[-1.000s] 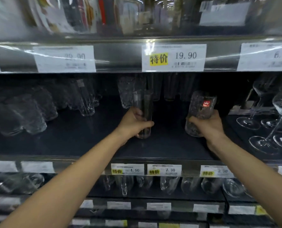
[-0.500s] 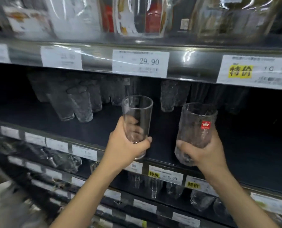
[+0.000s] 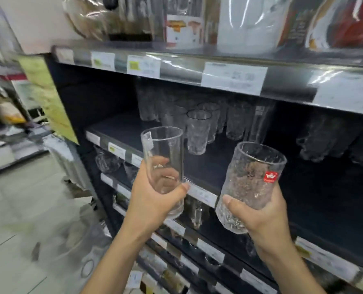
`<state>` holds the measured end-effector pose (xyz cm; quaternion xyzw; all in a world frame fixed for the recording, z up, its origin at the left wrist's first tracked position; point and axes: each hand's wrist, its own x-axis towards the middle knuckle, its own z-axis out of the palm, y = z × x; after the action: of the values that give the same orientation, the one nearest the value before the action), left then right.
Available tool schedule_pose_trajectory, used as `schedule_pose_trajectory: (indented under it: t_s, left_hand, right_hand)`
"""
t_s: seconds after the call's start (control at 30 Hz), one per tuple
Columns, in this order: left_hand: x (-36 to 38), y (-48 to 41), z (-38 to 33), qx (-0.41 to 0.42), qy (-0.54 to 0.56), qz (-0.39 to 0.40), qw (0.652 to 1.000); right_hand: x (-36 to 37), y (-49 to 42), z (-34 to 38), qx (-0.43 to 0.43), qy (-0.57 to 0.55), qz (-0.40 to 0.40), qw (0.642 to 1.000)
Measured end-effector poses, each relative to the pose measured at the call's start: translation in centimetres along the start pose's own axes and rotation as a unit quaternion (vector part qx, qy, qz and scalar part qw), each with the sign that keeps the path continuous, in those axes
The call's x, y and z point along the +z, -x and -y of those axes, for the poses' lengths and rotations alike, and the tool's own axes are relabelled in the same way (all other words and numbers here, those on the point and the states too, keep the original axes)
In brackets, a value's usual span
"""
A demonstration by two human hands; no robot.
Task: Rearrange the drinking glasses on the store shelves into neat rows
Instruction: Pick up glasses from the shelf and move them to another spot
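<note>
Each of the two hands carries one drinking glass, both upright and mouth-up, just in front of the edge of the middle shelf (image 3: pixel 121 128). The left hand (image 3: pixel 153 202) has its fingers and thumb wrapped round the lower half of a smooth straight-sided glass (image 3: pixel 163 151). The right hand (image 3: pixel 261 213) grips the base of a textured glass (image 3: pixel 252 183) that bears a red sticker (image 3: pixel 270 177).

Gripping them low and level probably keeps the bases ready to set down flat. The two kinds likely belong in different rows.

That makes two glasses in hand, one of each kind. At the far back of the shelf stands a cluster of textured glasses (image 3: pixel 197 132). One at its near edge is distinct, and the rest blur together, so I cannot count them. Darker glassware (image 3: pixel 324 141) sits farther right, also too blurred to count.
</note>
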<state>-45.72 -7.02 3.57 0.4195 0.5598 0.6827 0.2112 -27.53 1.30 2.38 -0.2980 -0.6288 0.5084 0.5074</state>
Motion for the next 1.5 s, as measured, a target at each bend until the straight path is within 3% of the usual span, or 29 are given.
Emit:
schedule_pose_trajectory:
  t_s: [0.33,0.6,0.97,1.5]
  left_hand:
    - [-17.1,-4.8,1.7,0.003,-0.028,-0.039,0.999]
    - [-26.4,-10.5,3.7,-0.025,-0.041,-0.003,0.999]
    - [-29.6,-18.0,6.7,-0.039,0.008,0.056,0.998]
    - [-30.4,-25.8,10.3,-0.047,-0.020,0.116,0.992]
  right_hand:
    - [19.1,-1.2,-1.3,0.009,-0.035,0.017,0.999]
    - [29.3,-3.0,-1.9,0.026,-0.009,-0.019,0.999]
    - [35.0,-8.7,-4.3,0.021,0.069,-0.044,0.996]
    - [39.6,-21.3,-8.6,0.048,0.101,-0.109,0.988]
